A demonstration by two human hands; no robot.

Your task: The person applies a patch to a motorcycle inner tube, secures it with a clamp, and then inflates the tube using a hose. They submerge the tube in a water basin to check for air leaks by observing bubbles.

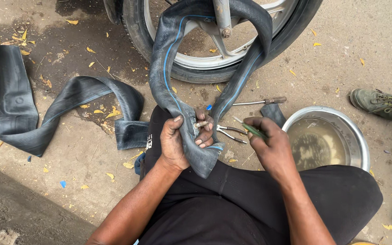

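Inner tube [178, 90] already out of the wheel [214, 63], draped over the knee, left hand [175, 143] clamped round a roughened pale spot, right hand [268, 145] pinching a thin green tool [252, 129]; no patch on yet, basin of water [327, 140] just beside.

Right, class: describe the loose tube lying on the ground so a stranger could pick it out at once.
Start at the wheel at the top, then look down-left across the ground. There a flat black tube snakes in a loose S beside the person's knee. Unlike the tube with blue stripes gripped by the left hand, it hangs from nothing and no hand touches it.
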